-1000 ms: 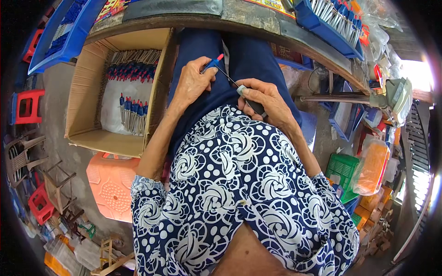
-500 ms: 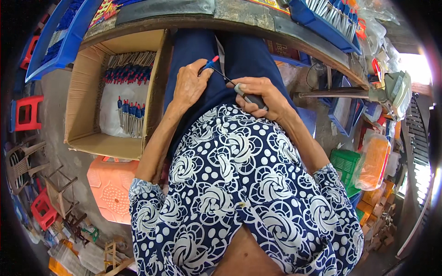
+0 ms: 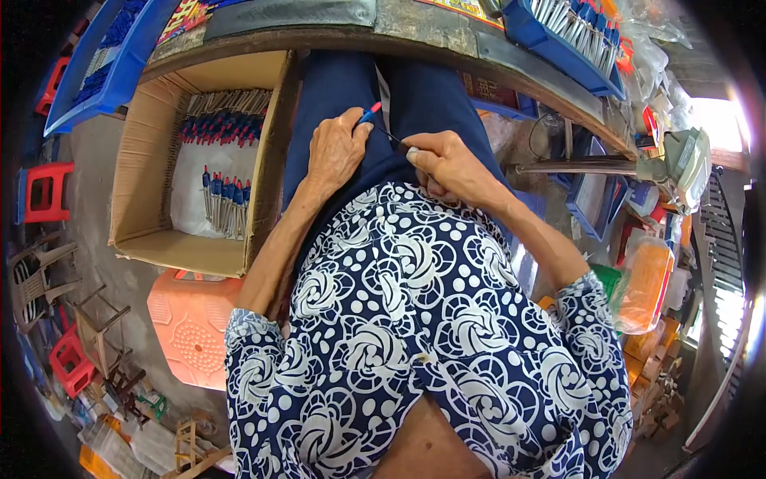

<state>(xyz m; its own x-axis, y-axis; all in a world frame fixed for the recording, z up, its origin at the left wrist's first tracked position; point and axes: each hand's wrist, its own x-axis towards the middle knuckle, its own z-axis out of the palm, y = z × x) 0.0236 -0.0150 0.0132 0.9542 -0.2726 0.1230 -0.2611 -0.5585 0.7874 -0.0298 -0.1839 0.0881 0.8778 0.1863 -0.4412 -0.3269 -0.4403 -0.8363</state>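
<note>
Over my lap, my left hand [image 3: 338, 149] is closed around a slim blue piece with a red tip [image 3: 368, 115]; the tip pokes out beyond my fingers. A thin dark shaft [image 3: 388, 134] runs from beside that piece to my right hand [image 3: 443, 164]. That hand is closed on a screwdriver, with thumb and forefinger pinched near the handle's front end and the rest of the handle hidden under the fingers. To the left, an open cardboard box [image 3: 144, 184] holds several slim metal rods with blue and red ends [image 3: 227, 195], in a back pile and a smaller front bunch.
A worn bench edge [image 3: 431, 36] crosses just ahead of my knees. Blue trays, one at the far left [image 3: 100, 104] and one at the far right [image 3: 562, 60], stand on it. A lamp head [image 3: 685, 164] reaches in from the right. An orange stool [image 3: 187, 327] stands behind the box.
My right hand has turned over and re-gripped the screwdriver, so its grey handle is now covered. My right elbow has swung outward. The left hand has barely shifted, still on the blue piece.
</note>
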